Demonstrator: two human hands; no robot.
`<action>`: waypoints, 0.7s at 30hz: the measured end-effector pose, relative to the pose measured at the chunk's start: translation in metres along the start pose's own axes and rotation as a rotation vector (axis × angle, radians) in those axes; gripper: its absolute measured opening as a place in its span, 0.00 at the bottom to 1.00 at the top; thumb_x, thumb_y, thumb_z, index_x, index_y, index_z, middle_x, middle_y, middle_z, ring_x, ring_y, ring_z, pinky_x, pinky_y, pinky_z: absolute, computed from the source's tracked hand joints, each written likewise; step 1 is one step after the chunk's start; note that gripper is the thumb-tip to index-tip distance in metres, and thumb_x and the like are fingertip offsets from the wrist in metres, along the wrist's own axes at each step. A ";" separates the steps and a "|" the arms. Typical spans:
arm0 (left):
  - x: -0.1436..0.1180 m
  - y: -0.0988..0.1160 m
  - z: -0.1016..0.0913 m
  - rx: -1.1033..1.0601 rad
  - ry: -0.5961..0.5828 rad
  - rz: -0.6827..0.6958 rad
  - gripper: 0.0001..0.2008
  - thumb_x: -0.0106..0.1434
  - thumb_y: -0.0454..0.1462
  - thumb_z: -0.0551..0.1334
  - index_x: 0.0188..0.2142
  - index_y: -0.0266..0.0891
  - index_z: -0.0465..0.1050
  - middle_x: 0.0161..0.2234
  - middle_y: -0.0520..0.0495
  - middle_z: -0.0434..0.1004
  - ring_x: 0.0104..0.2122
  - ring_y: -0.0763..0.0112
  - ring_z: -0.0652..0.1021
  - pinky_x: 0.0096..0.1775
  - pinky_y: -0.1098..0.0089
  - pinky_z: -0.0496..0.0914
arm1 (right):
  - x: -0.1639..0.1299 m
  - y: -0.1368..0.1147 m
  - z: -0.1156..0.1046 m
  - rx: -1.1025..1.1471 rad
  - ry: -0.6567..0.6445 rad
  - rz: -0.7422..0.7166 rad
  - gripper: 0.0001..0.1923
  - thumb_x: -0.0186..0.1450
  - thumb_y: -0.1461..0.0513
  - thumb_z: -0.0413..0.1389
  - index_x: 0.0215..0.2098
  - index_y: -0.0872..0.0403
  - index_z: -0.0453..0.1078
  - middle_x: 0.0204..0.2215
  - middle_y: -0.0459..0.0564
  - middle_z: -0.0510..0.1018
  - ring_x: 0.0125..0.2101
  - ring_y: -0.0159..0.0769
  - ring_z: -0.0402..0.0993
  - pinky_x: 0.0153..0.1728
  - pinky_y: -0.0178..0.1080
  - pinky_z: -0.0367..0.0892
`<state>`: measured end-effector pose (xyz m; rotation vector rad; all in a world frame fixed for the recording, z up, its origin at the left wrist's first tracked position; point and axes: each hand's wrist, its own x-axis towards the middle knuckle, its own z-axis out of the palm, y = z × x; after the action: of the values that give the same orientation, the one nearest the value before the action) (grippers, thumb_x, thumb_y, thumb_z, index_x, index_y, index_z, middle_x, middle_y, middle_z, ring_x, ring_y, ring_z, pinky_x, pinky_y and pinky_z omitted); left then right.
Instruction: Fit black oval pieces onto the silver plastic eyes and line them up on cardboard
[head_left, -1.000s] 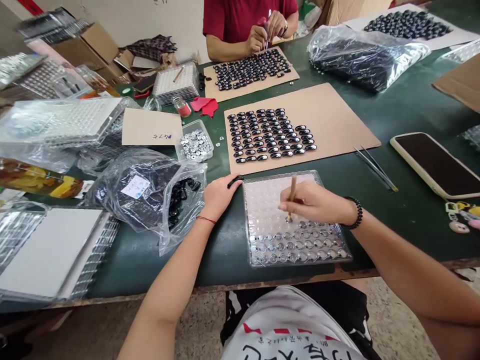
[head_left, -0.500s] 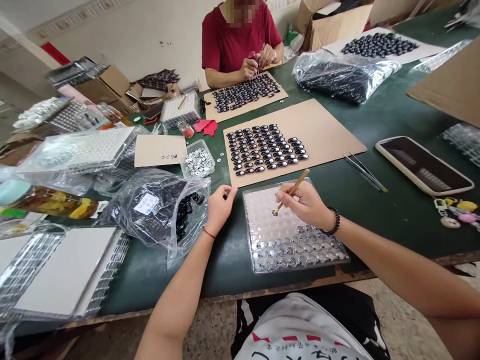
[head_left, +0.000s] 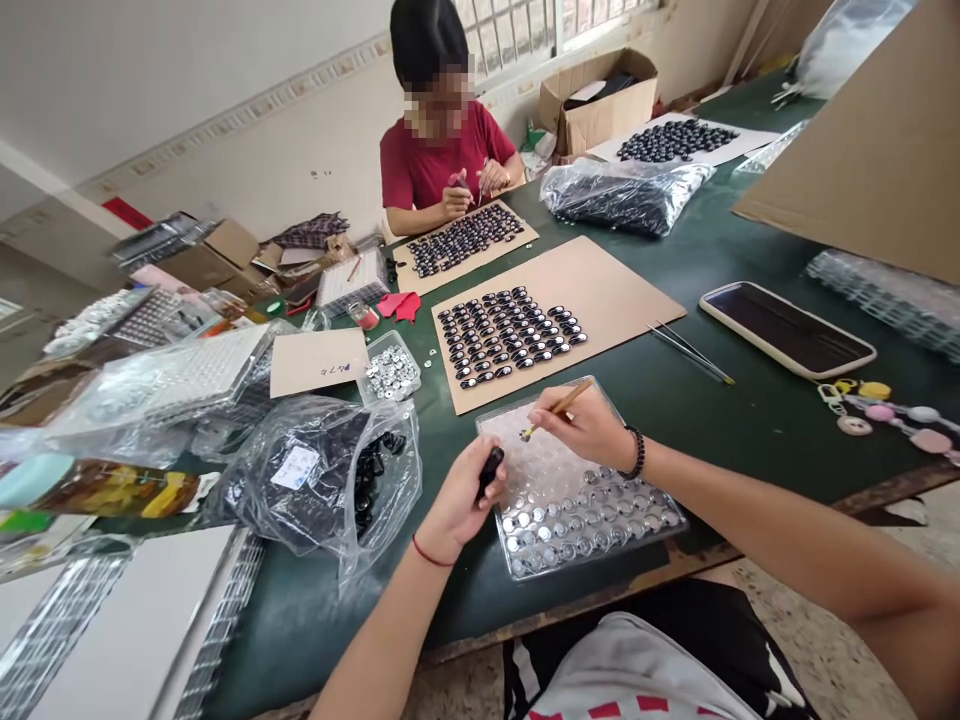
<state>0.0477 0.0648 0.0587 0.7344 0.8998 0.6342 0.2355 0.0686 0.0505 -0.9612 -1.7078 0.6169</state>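
Observation:
My left hand [head_left: 466, 488] is closed, pinching a glossy black oval piece [head_left: 491, 472] upright between thumb and fingers at the left edge of a clear plastic tray [head_left: 551, 470]. In my right hand [head_left: 589, 425] is a slim wooden stick [head_left: 571, 396], held like a pen. A small piece sits at the stick's yellowish tip [head_left: 527, 434], over the far left part of the tray; what it is exactly is too small to tell. Rows of round silvery pieces [head_left: 592, 515] fill the tray's near cells. Beyond lies brown cardboard [head_left: 619, 290] bearing rows of black oval pieces [head_left: 510, 338].
Left of my hands lie an open plastic bag of black pieces [head_left: 322, 480] and a small box of silvery discs [head_left: 391, 368]. Tweezers [head_left: 690, 352] and a phone [head_left: 787, 330] lie right. Across the table, a co-worker [head_left: 442, 150] handles pieces over another cardboard sheet [head_left: 409, 282].
My left hand has moved from beside the bag to the tray's edge, the black piece now plainly showing. The stick's tip has shifted towards the tray's far left corner. My view has tilted up.

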 end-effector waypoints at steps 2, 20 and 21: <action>-0.002 -0.002 0.001 0.091 0.009 0.030 0.08 0.55 0.39 0.60 0.33 0.38 0.64 0.21 0.57 0.59 0.13 0.87 0.56 0.13 0.83 0.44 | 0.000 -0.001 0.001 -0.017 -0.004 -0.062 0.15 0.64 0.59 0.49 0.23 0.58 0.66 0.20 0.46 0.68 0.21 0.28 0.62 0.22 0.31 0.56; 0.004 0.000 -0.013 0.352 0.052 0.082 0.16 0.54 0.47 0.59 0.22 0.36 0.62 0.12 0.60 0.48 0.12 0.85 0.49 0.15 0.78 0.43 | -0.012 -0.011 0.005 -0.198 -0.263 -0.340 0.14 0.67 0.57 0.46 0.31 0.56 0.68 0.25 0.49 0.70 0.25 0.30 0.65 0.27 0.32 0.59; 0.004 0.000 -0.013 0.409 0.059 0.087 0.16 0.54 0.47 0.59 0.23 0.36 0.63 0.12 0.60 0.48 0.12 0.85 0.50 0.16 0.78 0.43 | -0.012 -0.011 0.004 -0.227 -0.262 -0.353 0.14 0.67 0.57 0.46 0.31 0.56 0.69 0.25 0.49 0.70 0.25 0.30 0.65 0.27 0.32 0.59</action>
<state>0.0388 0.0714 0.0513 1.1303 1.0708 0.5551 0.2296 0.0530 0.0517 -0.7268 -2.1559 0.3297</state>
